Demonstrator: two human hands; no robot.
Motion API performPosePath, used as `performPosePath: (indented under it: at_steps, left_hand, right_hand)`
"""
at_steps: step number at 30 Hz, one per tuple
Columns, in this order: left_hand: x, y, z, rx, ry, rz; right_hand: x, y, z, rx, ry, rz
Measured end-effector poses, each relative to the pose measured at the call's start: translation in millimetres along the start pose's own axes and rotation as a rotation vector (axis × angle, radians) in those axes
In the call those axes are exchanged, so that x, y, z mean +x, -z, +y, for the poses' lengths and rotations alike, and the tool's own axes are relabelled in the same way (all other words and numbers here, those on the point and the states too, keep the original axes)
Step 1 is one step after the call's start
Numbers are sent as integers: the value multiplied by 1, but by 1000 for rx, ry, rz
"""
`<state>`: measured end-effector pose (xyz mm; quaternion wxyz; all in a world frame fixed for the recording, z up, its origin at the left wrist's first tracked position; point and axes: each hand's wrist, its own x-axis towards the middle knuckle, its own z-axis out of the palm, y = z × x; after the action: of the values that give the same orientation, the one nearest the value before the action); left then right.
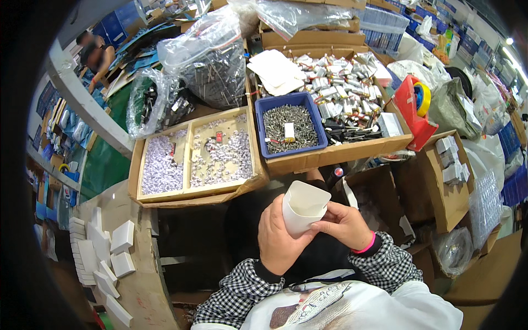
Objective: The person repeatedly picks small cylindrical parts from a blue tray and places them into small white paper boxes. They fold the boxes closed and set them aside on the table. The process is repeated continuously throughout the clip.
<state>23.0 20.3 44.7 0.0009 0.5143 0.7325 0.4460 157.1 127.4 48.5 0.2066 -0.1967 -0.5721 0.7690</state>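
Observation:
A small white carton (pixel 304 204) with its top flap raised is between my two hands, over my lap. My left hand (pixel 278 236) wraps round its left side and base, thumb near the bottom front. The fingers of my right hand (pixel 345 224) pinch the carton's lower right edge; a pink band circles that wrist. The carton's mouth faces up, and I cannot make out anything inside it. Beyond my hands, a blue bin (pixel 291 102) full of small metal screws sits on a large cardboard box, with a small white-and-yellow part (pixel 289 132) lying on top.
A divided wooden tray (pixel 188 159) holds many small white parts. Silver battery-like pieces (pixel 344 82) fill the cardboard box (pixel 352 147). Flat white cartons (pixel 122 237) lie on the left board. A red tape dispenser (pixel 410 107) stands right; a person (pixel 94 55) is at far left.

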Motion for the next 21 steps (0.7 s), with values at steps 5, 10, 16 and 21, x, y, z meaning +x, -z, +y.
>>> performPosePath:
  at_steps: [5,10,16,21]
  left_hand:
    - [-14,-6,-16,-844,501,-225]
    - [-22,-9,-20,-705,572,-329]
    - [-26,-7,-35,-1011,739,-363]
    - [-37,0,-40,-951,821,-351]
  right_hand:
    - [-1,26,-4,-154,-121,-55]
    - [10,39,4,-223,-170,-9]
    - [6,37,27,-216,-173,-17]
    - [4,22,30,-320,-151,-4]
